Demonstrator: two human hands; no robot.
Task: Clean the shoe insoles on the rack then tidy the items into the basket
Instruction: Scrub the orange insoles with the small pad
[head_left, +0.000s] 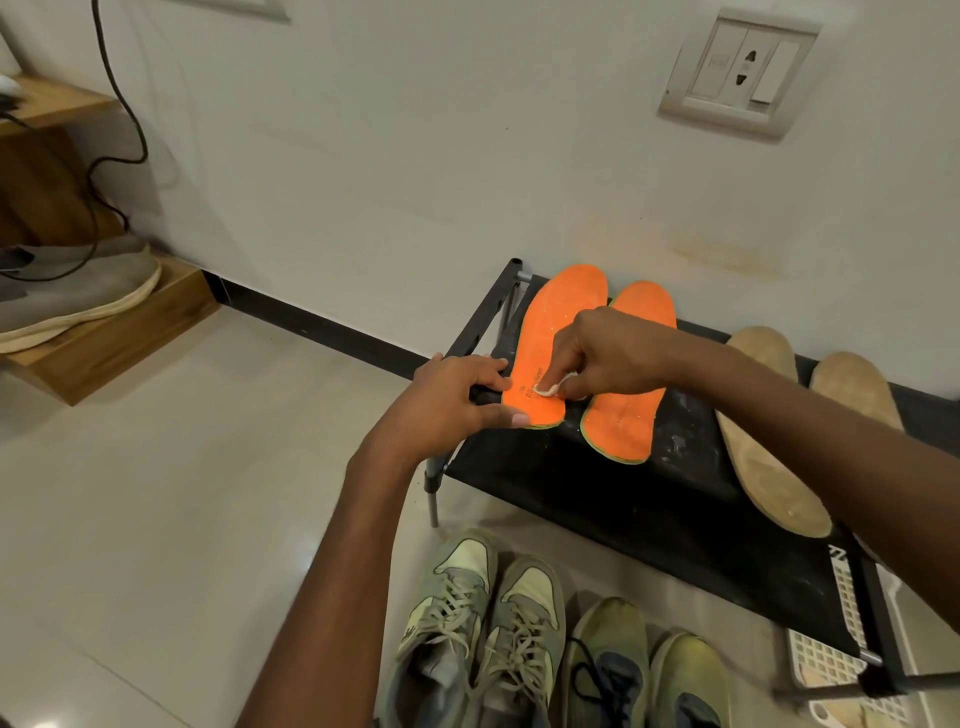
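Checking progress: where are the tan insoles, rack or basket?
On the rack: both tan insoles lie flat on its black top, right of the orange insoles.

Bystanders around the floor and wall

A grey shoe (72, 291) is lying on a wooden step (130, 332) at the left, a black cable (117, 93) is hanging down the wall above it, a wall socket (737, 73) is sitting at upper right, and two pairs of greenish sneakers (478, 639) are standing on the floor tiles (156, 519).
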